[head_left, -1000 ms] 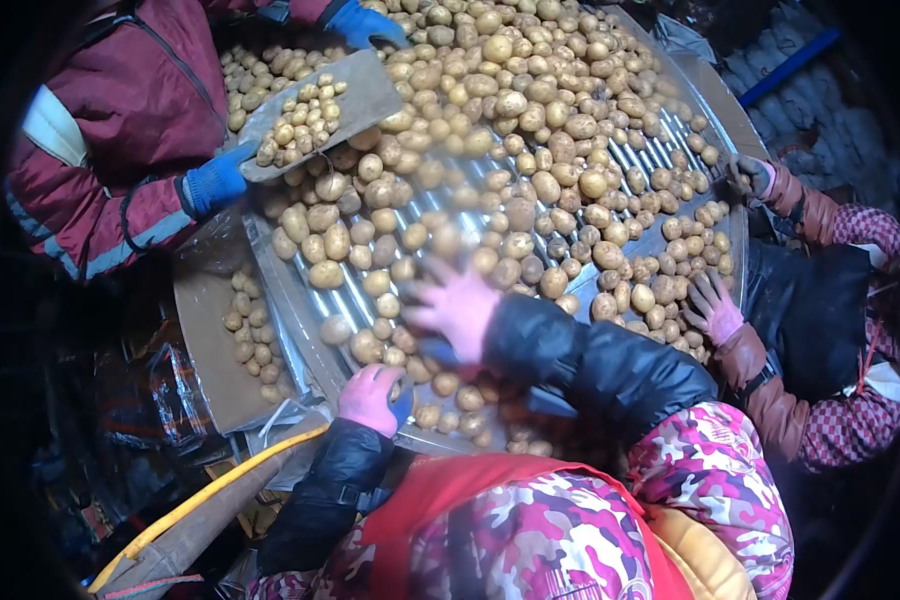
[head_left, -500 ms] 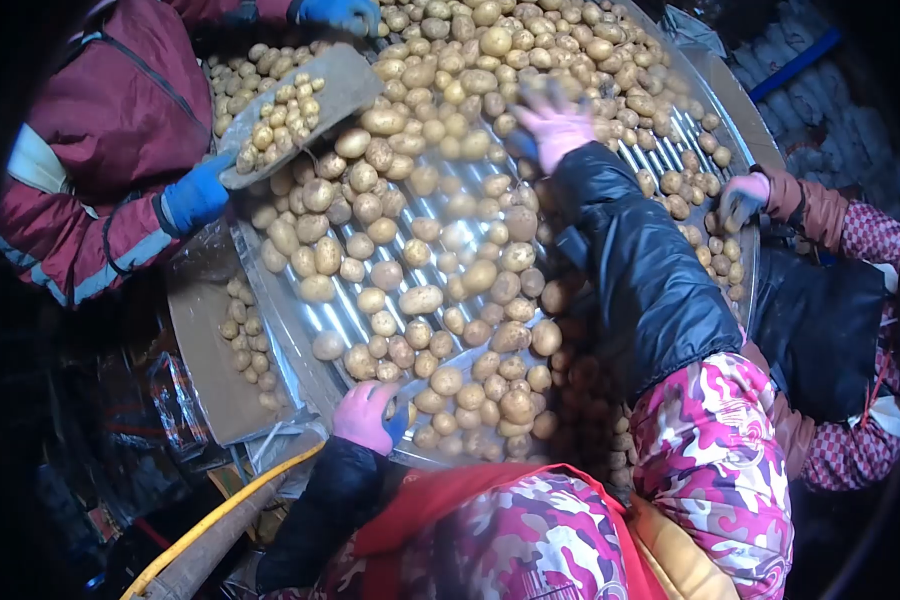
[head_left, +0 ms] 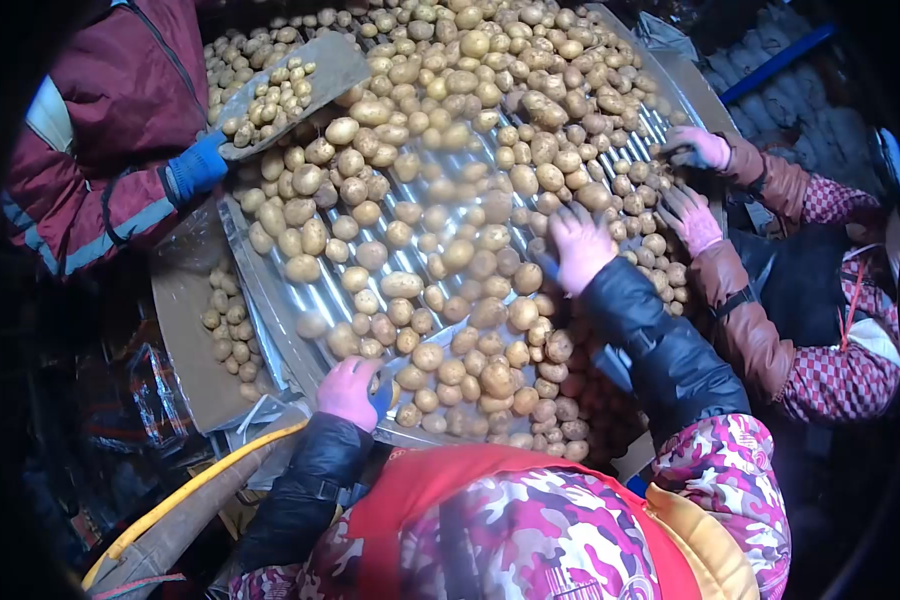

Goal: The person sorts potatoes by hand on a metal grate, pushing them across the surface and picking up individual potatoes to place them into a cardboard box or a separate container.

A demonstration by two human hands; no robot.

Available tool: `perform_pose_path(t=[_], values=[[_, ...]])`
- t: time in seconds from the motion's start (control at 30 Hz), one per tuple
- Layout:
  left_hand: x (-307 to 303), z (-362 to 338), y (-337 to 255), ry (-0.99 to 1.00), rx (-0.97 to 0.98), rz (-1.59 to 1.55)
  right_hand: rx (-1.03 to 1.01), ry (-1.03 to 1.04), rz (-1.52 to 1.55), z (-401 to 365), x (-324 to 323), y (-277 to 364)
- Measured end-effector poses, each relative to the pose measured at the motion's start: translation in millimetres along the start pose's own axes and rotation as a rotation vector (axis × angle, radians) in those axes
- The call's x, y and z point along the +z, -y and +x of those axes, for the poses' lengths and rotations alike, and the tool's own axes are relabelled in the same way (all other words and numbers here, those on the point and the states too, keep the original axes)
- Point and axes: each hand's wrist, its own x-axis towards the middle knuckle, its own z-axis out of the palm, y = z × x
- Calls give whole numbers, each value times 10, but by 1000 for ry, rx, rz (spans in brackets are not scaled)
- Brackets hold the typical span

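Observation:
Many potatoes (head_left: pixel 400 285) lie spread over a metal roller table (head_left: pixel 315 305). My left hand (head_left: pixel 350 393), in a pink and blue glove, is at the table's near left edge, its fingers curled around a potato. Over the potatoes right of the middle is my right hand (head_left: pixel 581 245), in the same kind of glove, fingers spread and pointing away from me, with nothing held in it. Potatoes lie just beyond and beside its fingertips.
At the upper left a co-worker's blue-gloved hand (head_left: pixel 198 167) holds a scoop (head_left: pixel 335 70) carrying small potatoes. Another co-worker's gloved hands (head_left: pixel 698 148) reach in from the right. A cardboard box (head_left: pixel 185 345) with potatoes stands left; a yellow-edged bar (head_left: pixel 195 490) is near.
My right hand has drawn back toward me and slightly right. The right co-worker now has both hands over the potatoes. The upper-left co-worker's other hand is out of view.

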Motion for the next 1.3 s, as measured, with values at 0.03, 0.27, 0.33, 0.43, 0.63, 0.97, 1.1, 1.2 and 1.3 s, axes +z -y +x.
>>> perform_pose_path(t=[0.03, 0.27, 0.33, 0.43, 0.63, 0.97, 1.1, 1.2, 1.3], values=[[-3, 10, 0, 8, -11, -5, -29, 23, 120, -44, -13, 121], [14, -8, -8, -31, 9, 2, 316, -235, 552, 892, -367, -274], [12, -4, 9, -16, -1, 13, 337, -352, 287, 1263, 36, -408], [-7, 16, -19, -14, 14, 56, 238, -234, 186, 1361, -208, 147], [18, 26, -5, -17, 18, 49, -195, -219, 61, 886, -81, 1085], [12, 12, -2, -13, 3, 51, 87, -411, 335, 1241, -288, -456], [16, 31, 13, -46, 44, 55, 140, -116, -97, 1653, -78, -603], [12, 15, -3, -40, 44, 54, 59, -84, -83, 1786, -174, -512], [-2, 30, -27, -51, 40, 53, 109, -26, -51, 1894, -180, -574]])
